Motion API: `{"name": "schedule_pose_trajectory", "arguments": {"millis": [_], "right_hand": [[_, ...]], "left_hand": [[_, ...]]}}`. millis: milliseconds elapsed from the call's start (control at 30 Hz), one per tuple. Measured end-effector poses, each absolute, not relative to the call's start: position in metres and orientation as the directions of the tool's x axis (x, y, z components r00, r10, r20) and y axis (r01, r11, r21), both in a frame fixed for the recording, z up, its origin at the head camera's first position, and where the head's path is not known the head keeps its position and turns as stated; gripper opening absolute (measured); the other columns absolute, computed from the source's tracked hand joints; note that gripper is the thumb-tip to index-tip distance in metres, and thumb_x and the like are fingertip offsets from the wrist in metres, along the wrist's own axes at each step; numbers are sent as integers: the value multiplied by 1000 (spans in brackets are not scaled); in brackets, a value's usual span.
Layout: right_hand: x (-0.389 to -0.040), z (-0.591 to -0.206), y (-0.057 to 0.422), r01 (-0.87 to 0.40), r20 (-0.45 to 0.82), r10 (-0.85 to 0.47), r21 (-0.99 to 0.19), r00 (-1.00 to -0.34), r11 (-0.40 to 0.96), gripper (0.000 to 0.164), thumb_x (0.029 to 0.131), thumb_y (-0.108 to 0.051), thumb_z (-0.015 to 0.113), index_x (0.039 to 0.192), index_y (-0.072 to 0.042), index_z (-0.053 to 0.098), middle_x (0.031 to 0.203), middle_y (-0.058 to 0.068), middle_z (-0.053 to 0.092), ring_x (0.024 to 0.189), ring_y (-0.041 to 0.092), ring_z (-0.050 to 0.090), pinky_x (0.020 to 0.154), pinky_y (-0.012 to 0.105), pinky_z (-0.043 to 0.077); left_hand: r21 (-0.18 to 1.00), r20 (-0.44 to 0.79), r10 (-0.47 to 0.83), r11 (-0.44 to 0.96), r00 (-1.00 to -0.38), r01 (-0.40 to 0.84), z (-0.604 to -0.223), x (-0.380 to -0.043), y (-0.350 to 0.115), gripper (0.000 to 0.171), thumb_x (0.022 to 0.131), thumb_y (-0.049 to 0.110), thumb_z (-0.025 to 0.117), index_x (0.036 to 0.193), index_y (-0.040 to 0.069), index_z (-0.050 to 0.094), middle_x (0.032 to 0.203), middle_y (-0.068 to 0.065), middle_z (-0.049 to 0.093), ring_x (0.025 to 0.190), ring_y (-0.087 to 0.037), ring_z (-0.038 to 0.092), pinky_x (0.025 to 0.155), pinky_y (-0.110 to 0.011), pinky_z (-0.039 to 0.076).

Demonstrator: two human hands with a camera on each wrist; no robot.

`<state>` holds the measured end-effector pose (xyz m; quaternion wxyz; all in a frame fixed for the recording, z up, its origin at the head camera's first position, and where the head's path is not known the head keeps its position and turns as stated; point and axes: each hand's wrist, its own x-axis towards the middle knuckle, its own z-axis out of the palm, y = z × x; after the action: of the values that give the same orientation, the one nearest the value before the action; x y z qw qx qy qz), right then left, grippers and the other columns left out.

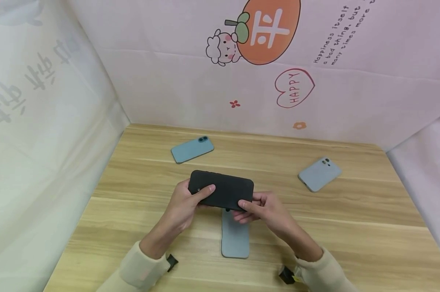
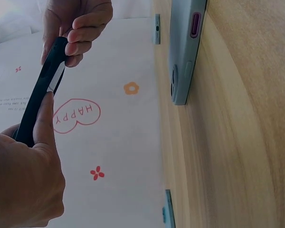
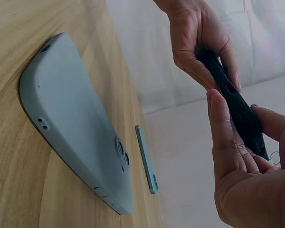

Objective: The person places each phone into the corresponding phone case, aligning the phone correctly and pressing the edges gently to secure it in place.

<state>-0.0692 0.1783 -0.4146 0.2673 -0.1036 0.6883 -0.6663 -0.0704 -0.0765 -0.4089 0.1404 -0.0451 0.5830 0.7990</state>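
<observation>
Pale printed cloth point(image 1: 161, 77) fills top of frame; wooden surface point(image 1: 369, 243) spreads below. Now left hand point(image 1: 181, 205), centre: fingers curled round left end of black phone point(image 1: 225, 190), thumb flat across face. Right hand point(image 1: 264, 209), right of centre: fingers pinching lower right corner, thumb on top. Phone held tilted, mid-frame, clear of surface! Below it, lower centre, gray phone point(image 1: 235, 237), top partly hidden. Pale phone point(image 1: 319, 175), right of frame. Blue phone point(image 1: 190, 151), upper left of centre.

Pale cream sleeves point(image 1: 132, 272) with plain cuffs point(image 1: 320, 265), small black blocks point(image 1: 287, 275) beside both, a yellow patch point(image 1: 298, 279) at the right.
</observation>
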Motion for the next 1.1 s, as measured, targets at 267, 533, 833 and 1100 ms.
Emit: {"name": "schedule_pose_trajectory", "arguments": {"millis": [267,533,833,1100], "right_hand": [[-68,-415,180,204,-224,-500,-974,-836,96,33,105,-21,69,114,11,68,102,26,78,90,30,80,84,53,62],[-67,-415,182,159,-176,-498,-984,-849,76,31,105,-18,68,113,12,67,101,24,79,93,38,79,82,52,63],[-67,-414,181,151,-162,-496,-987,-853,63,28,104,-11,68,112,16,64,101,30,76,91,36,79,83,54,62],[-66,-412,180,153,-161,-489,-987,-857,56,28,105,-7,67,115,18,64,99,29,77,89,33,80,80,49,63]], "left_hand": [[916,-234,154,-295,-960,-271,-410,-70,-76,34,100,0,69,131,-8,59,122,-17,67,104,-24,75,85,-37,64],[902,-235,160,-331,-959,-277,-409,-71,-75,36,101,-1,68,134,-8,56,125,-18,65,106,-25,74,86,-38,64],[896,-229,178,-347,-957,-279,-409,-71,-76,38,102,-1,67,136,-9,54,127,-19,64,108,-25,74,87,-38,64],[897,-226,187,-342,-956,-279,-409,-72,-76,38,102,0,66,137,-9,54,128,-21,65,110,-27,74,88,-39,63]]}}
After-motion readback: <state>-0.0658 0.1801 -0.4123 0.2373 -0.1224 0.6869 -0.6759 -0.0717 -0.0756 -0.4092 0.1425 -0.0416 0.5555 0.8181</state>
